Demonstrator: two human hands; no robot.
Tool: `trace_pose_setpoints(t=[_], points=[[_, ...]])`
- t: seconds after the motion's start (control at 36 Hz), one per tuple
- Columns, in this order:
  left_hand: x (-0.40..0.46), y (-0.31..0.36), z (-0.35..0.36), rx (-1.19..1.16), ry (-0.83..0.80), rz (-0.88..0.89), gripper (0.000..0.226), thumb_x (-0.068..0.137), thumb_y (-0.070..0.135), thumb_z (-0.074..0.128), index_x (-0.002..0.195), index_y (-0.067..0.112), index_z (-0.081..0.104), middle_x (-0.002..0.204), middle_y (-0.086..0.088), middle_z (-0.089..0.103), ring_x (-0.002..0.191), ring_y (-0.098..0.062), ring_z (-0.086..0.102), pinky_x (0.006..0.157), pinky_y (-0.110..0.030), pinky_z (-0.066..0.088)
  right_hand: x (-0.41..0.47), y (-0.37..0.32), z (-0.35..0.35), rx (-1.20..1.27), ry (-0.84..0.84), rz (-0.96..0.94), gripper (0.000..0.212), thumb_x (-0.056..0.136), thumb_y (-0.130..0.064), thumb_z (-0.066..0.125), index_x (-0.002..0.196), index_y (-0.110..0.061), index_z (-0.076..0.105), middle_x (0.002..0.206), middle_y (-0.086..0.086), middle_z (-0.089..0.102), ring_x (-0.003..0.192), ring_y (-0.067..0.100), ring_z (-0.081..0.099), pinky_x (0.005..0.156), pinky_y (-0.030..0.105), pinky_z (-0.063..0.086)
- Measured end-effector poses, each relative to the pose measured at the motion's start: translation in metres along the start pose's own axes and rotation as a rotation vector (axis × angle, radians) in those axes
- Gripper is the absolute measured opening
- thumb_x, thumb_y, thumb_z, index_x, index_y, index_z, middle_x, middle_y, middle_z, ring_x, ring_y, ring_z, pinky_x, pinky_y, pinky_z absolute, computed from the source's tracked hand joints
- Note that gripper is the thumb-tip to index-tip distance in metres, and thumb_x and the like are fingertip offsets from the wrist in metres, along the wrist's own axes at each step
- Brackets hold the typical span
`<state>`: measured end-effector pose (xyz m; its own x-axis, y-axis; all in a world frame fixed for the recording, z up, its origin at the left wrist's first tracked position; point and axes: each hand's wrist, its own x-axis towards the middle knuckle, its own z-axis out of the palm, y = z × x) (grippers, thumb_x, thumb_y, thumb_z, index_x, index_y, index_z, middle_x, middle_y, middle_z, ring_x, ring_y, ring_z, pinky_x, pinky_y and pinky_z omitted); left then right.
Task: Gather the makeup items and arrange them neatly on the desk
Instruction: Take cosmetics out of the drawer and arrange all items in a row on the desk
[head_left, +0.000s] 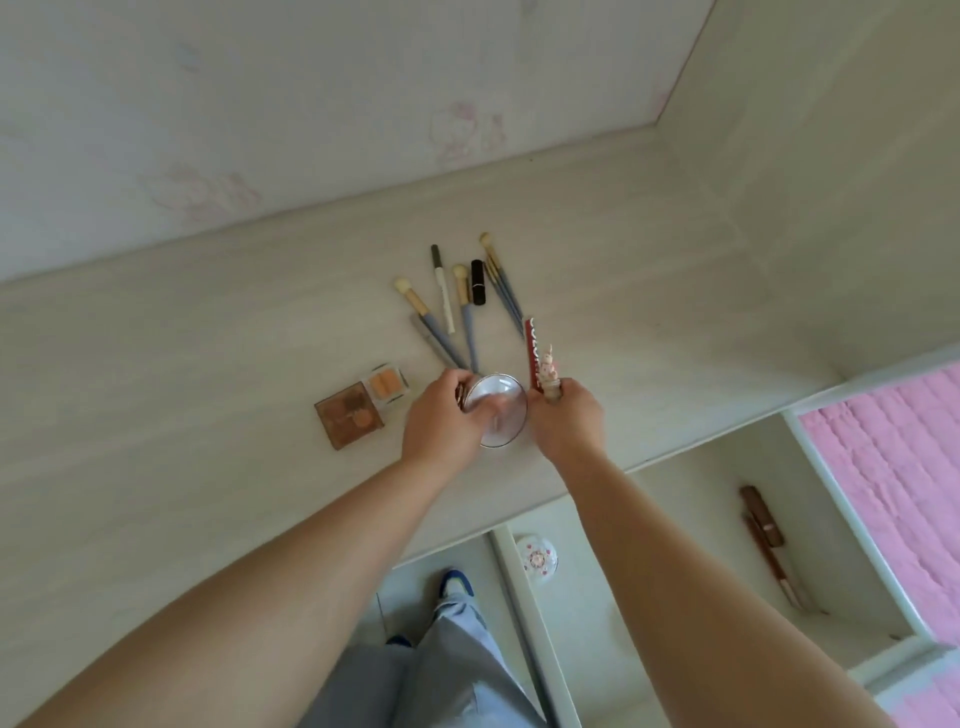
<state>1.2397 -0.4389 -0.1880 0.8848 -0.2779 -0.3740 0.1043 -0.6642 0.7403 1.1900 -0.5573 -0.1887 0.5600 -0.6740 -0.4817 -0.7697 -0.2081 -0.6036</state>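
Compact (497, 415): round, on the desk (208, 364) near its front edge, gripped by the left hand (441, 426).
Right hand (569, 415): pinching a tube (548, 376) at the compact's 3 o'clock.
Brushes (447, 317): fanned at 12 o'clock.
Palettes (348, 413): two, at 9 o'clock.

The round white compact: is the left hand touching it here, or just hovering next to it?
Touching. The head view shows the left hand with its fingers curled round the left edge of the round white compact, gripping it above the desk.
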Motion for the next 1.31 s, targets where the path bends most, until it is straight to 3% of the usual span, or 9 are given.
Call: trace_pose_setpoints(t=[0.11,0.22,0.33,0.44,0.53,0.64,0.78,0.97,1.31], points=[[0.008,0.000,0.002,0.019,0.029,0.030,0.043,0.081,0.040,0.067,0.117,0.020,0.056,0.114,0.004,0.063,0.105,-0.018,0.057,0.088,-0.030,0.044,0.008,0.000,0.002,-0.076,-0.007,-0.030,0.029,0.089,-0.032,0.052,0.105,-0.009,0.061,0.105,0.011,0.063,0.097,0.031,0.057,0.073,0.030,0.040],[0.014,-0.003,0.001,0.151,0.075,0.087,0.041,0.084,0.045,0.061,0.118,0.025,0.054,0.116,0.007,0.061,0.106,-0.016,0.056,0.081,-0.027,0.041,0.013,0.001,0.002,-0.155,-0.025,-0.087,0.024,0.089,-0.031,0.052,0.099,-0.010,0.061,0.099,0.008,0.061,0.081,0.024,0.047,0.067,0.027,0.032],[0.017,-0.014,-0.002,0.352,0.126,0.156,0.041,0.085,0.055,0.052,0.116,0.029,0.055,0.110,0.004,0.063,0.102,-0.023,0.057,0.081,-0.037,0.048,0.016,0.002,0.004,-0.241,-0.034,-0.149,0.026,0.089,-0.031,0.053,0.103,-0.010,0.060,0.101,0.006,0.058,0.092,0.026,0.052,0.069,0.028,0.032],[0.017,-0.027,-0.004,0.514,0.191,0.260,0.057,0.078,0.066,0.032,0.106,0.028,0.064,0.099,0.001,0.068,0.092,-0.029,0.058,0.072,-0.036,0.046,0.015,0.003,0.009,-0.283,-0.020,-0.204,0.029,0.089,-0.034,0.055,0.108,-0.013,0.060,0.103,0.003,0.058,0.099,0.025,0.052,0.071,0.027,0.032],[0.014,-0.038,-0.005,0.483,0.230,0.316,0.053,0.078,0.063,0.034,0.100,0.026,0.066,0.089,-0.001,0.070,0.083,-0.032,0.060,0.071,-0.037,0.046,0.014,0.005,0.012,-0.296,0.007,-0.218,0.029,0.089,-0.035,0.054,0.111,-0.016,0.059,0.107,0.001,0.057,0.104,0.022,0.049,0.073,0.028,0.034],[0.012,-0.045,-0.011,0.410,0.204,0.299,0.053,0.076,0.063,0.035,0.100,0.028,0.066,0.089,0.003,0.070,0.088,-0.028,0.057,0.077,-0.034,0.038,0.013,0.008,0.015,-0.302,0.027,-0.236,0.029,0.090,-0.032,0.053,0.114,-0.016,0.057,0.111,0.000,0.057,0.108,0.021,0.046,0.073,0.027,0.032],[0.013,-0.050,-0.015,0.324,0.151,0.290,0.054,0.075,0.064,0.034,0.097,0.026,0.066,0.089,0.006,0.069,0.092,-0.026,0.054,0.084,-0.041,0.042,0.010,0.008,0.017,-0.288,0.046,-0.241,0.029,0.090,-0.032,0.054,0.114,-0.015,0.058,0.110,0.001,0.057,0.107,0.022,0.047,0.074,0.028,0.032],[0.011,-0.056,-0.014,0.388,0.225,0.305,0.054,0.078,0.061,0.031,0.100,0.027,0.067,0.089,0.006,0.070,0.092,-0.027,0.057,0.082,-0.037,0.034,0.008,0.008,0.024,-0.309,0.094,-0.256,0.033,0.089,-0.034,0.056,0.115,-0.014,0.058,0.112,0.003,0.058,0.108,0.024,0.047,0.080,0.032,0.035],[0.022,-0.048,-0.018,0.457,0.164,0.203,0.065,0.073,0.067,0.017,0.107,0.034,0.061,0.103,0.008,0.068,0.102,-0.025,0.053,0.087,-0.034,0.028,0.008,-0.001,0.036,-0.363,0.062,-0.202,0.037,0.093,-0.042,0.045,0.121,-0.020,0.053,0.120,0.001,0.050,0.116,0.022,0.042,0.090,0.036,0.030]])
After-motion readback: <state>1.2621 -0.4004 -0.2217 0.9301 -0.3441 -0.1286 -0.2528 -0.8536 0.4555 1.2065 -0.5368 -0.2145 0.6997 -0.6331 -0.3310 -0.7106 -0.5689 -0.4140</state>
